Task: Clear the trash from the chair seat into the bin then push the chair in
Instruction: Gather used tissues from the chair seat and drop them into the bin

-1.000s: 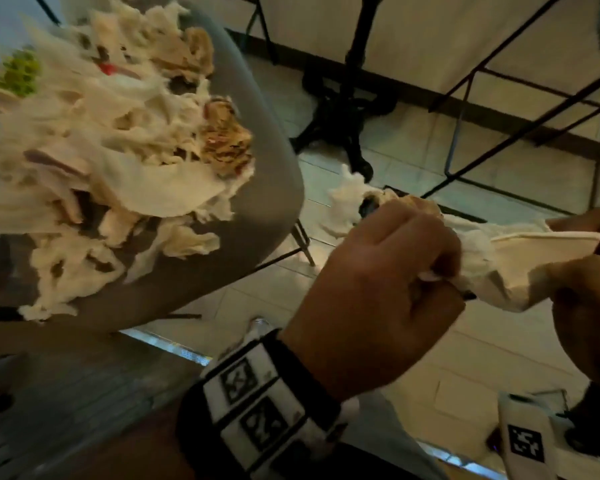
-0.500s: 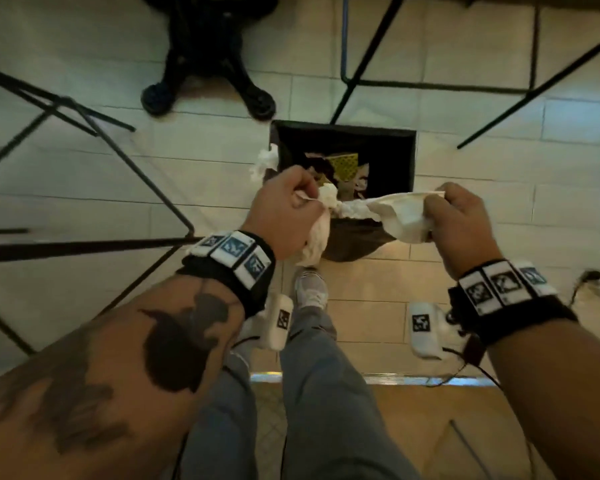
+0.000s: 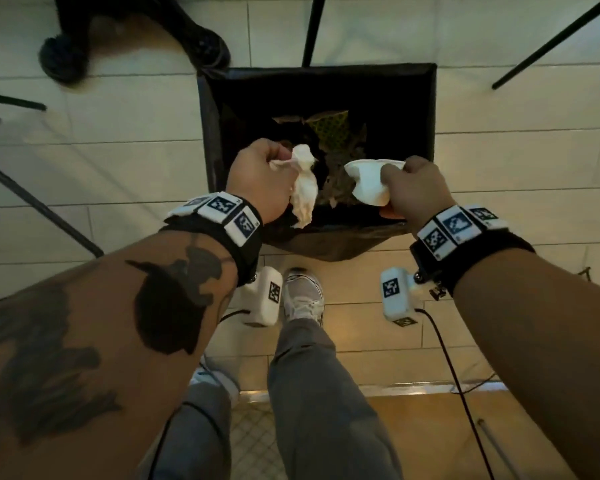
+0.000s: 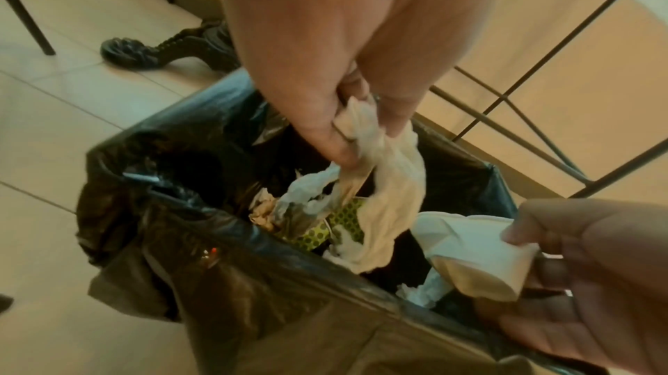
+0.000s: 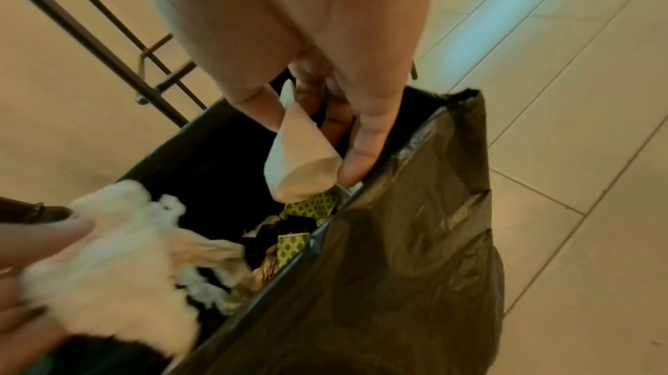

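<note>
While both hands hang over the bin, the step now is to let go so the trash falls inside. To do it well, each hand should be right above the dark hole, not above the edge, and the fingers should open wide so nothing sticks or drops on the floor.

On the left, the left hand has its fingers curled tight around a crumpled napkin. The napkin hangs down from the fingers, with its loose end dangling inside the bin's mouth, close to the near edge. A small move away from the body looks safer before letting go.

On the right, the right hand pinches a squashed paper cup between thumb and fingers. The cup sticks out toward the middle of the bin and sits above the old trash already in there.

The chair is not in view, so I cannot tell how much trash is left on it.
</note>
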`<state>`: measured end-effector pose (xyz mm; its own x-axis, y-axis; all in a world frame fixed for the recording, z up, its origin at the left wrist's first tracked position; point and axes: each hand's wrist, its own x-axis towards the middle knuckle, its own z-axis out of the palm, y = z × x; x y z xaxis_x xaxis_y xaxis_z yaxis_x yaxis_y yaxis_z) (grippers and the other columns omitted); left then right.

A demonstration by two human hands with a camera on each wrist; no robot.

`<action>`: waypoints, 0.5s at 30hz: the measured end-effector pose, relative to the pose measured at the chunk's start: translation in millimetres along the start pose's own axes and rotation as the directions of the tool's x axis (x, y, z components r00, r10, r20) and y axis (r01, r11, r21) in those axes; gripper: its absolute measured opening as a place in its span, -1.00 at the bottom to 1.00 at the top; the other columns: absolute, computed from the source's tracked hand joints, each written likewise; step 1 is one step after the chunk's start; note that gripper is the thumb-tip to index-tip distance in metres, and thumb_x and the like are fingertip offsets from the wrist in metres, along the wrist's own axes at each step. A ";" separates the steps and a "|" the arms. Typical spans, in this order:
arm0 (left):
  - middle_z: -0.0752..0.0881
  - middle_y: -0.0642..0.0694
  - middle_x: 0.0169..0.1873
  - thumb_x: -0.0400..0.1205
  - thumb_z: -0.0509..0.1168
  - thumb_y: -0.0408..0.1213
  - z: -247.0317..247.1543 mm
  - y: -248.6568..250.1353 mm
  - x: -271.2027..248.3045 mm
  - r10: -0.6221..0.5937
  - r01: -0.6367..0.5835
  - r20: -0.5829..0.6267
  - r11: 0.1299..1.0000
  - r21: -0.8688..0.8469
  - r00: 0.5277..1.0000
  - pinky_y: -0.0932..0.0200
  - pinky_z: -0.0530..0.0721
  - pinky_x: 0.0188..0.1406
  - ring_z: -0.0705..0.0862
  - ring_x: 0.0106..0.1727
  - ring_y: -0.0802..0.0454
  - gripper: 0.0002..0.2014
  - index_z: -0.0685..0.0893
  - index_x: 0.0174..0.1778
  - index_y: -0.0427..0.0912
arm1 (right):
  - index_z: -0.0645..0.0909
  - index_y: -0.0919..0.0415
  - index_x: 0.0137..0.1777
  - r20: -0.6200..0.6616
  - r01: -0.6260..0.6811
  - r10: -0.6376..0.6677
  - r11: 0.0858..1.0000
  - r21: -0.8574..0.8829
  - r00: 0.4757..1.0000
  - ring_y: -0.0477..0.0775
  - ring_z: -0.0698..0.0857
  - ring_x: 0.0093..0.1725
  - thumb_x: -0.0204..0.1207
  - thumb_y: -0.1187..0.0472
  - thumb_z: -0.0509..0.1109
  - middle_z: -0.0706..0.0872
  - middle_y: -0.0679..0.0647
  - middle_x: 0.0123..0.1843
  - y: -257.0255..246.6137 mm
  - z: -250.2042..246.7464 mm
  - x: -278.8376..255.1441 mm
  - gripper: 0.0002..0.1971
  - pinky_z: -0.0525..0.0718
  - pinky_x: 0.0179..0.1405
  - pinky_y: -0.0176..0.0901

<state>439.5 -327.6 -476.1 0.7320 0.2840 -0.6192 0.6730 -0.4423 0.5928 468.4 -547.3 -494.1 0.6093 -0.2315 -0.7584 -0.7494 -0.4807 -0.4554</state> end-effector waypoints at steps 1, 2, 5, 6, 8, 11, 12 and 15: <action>0.77 -0.01 0.20 0.69 0.41 -0.11 4.6 -3.3 5.5 -0.014 0.015 0.040 1.000 -0.020 0.999 0.02 0.71 0.32 0.73 0.19 0.03 -0.65 0.66 0.39 -0.04 | 0.60 0.24 0.19 0.018 -0.018 0.017 1.000 0.008 1.000 0.27 0.76 0.10 0.52 -0.02 0.41 0.69 0.16 0.07 3.0 2.4 3.8 -0.62 0.88 -0.08 0.27; 0.69 -0.07 0.42 0.70 0.39 -0.05 7.5 -6.9 9.7 -0.037 0.039 0.101 0.999 -0.018 0.994 0.01 0.60 0.48 0.67 0.39 -0.02 -0.48 0.52 0.58 -0.04 | 0.61 0.19 0.22 0.042 -0.033 0.032 0.999 0.010 0.999 0.24 0.79 0.08 0.46 -0.16 0.44 0.73 0.12 0.07 5.4 4.6 6.9 -0.51 0.87 -0.02 0.27; 0.02 -0.11 0.82 0.72 0.30 0.11 7.6 -12.8 15.2 -0.105 0.076 0.254 0.990 0.122 0.962 0.06 0.18 0.72 0.16 0.79 -0.12 -0.14 -0.05 0.82 0.01 | 0.60 0.02 0.33 0.123 -0.020 0.028 0.998 -0.065 0.992 0.21 0.79 0.13 0.15 -0.51 0.43 0.77 0.06 0.14 13.7 8.7 14.7 -0.16 0.77 0.23 0.31; -0.10 -0.09 0.83 0.73 0.28 0.12 4.7 -14.5 14.4 -0.118 0.073 0.273 0.983 0.170 0.955 0.07 0.16 0.70 0.10 0.80 -0.13 -0.12 -0.13 0.82 0.03 | 0.54 0.04 0.45 0.149 -0.007 0.022 0.995 -0.097 0.989 0.24 0.76 0.21 0.13 -0.53 0.41 0.76 0.08 0.21 15.3 11.1 15.8 -0.05 0.73 0.28 0.33; -0.16 -0.08 0.82 0.75 0.27 0.09 -5.0 -17.4 9.7 -0.127 0.071 0.283 0.977 0.202 0.951 0.07 0.20 0.67 0.11 0.79 -0.13 -0.12 -0.18 0.81 0.04 | 0.31 0.07 0.72 0.170 0.015 0.014 0.985 -0.172 0.985 0.29 0.64 0.46 0.20 -0.54 0.40 0.63 0.14 0.53 8.3 15.5 9.7 0.13 0.63 0.45 0.31; -0.09 -0.07 0.82 0.72 0.33 0.03 -26.0 -31.0 -6.5 -0.117 0.088 0.283 0.990 0.114 0.952 0.03 0.20 0.72 0.14 0.79 -0.08 -0.11 -0.13 0.81 0.06 | 0.07 0.12 0.82 0.198 0.117 -0.067 0.961 -0.252 0.978 0.26 0.39 0.68 0.58 -0.27 0.40 0.33 0.15 0.77 -5.5 22.4 -5.0 -0.05 0.44 0.60 0.07; 0.02 -0.07 0.82 0.71 0.36 0.01 -34.2 -37.3 -14.5 -0.109 0.098 0.294 0.994 0.049 0.950 -0.02 0.25 0.74 0.19 0.78 -0.05 -0.12 -0.07 0.81 0.07 | 0.10 0.12 0.81 0.209 0.180 -0.124 0.944 -0.275 0.970 0.24 0.40 0.67 0.64 -0.18 0.39 0.35 0.16 0.75 -10.2 26.6 -10.7 -0.14 0.44 0.53 -0.05; 0.53 0.01 0.60 0.71 0.39 -0.11 -68.1 -49.3 -53.0 -0.070 0.093 0.298 0.994 -0.064 0.952 0.07 0.52 0.58 0.56 0.54 0.11 -0.35 0.33 0.72 0.02 | 0.36 0.04 0.67 0.175 0.369 -0.327 0.864 -0.344 0.929 0.18 0.60 0.46 0.67 -0.09 0.38 0.61 0.09 0.45 -29.1 55.7 -39.0 -0.38 0.50 0.21 -0.18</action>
<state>374.7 -262.9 -437.4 0.6182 0.0474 -0.7846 0.7438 -0.3581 0.5644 452.0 -477.2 -477.3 0.7653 0.0901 -0.6374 -0.3336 -0.7913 -0.5124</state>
